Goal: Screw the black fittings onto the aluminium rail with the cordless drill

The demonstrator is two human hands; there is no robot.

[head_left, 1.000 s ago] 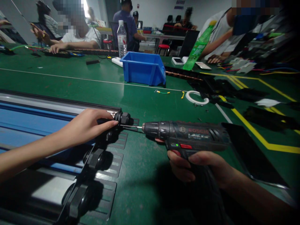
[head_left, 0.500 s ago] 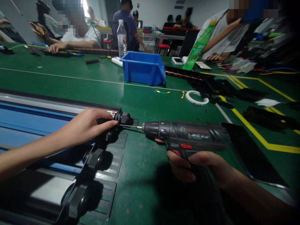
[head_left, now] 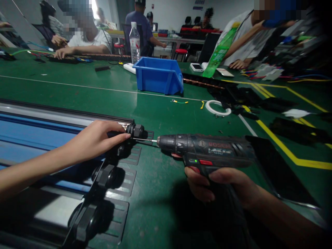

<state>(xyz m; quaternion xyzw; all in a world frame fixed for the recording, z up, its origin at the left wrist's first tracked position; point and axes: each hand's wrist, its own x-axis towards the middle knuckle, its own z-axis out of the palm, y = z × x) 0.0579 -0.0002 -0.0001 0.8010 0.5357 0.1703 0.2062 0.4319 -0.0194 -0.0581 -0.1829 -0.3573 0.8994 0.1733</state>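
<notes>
My right hand [head_left: 225, 183] is wrapped round the grip of a black Bosch cordless drill [head_left: 207, 148], index finger at its red trigger. A green light shows on its side. The long thin bit [head_left: 146, 139] points left and reaches the thumb of my left hand [head_left: 103, 136]. That hand is closed at the corner of a blue and silver framed unit [head_left: 33, 131], beside a black cable gland [head_left: 138, 130]; what lies between its fingertips is hidden. More black glands [head_left: 107, 175] and slotted black plates [head_left: 116, 219] line the unit's right end.
Behind stands a blue bin [head_left: 158, 76], with a clear bottle [head_left: 134, 43] and a tilted green bottle [head_left: 220, 52] near it. A white ring coil [head_left: 218, 108], a dark flat panel [head_left: 280, 173] and loose wires lie rightward. Several people sit or stand across the green table [head_left: 155, 207].
The green light on the drill has come on. Both my hands and the drill have hardly moved. In the background, a person's raised hand at the left has come down.
</notes>
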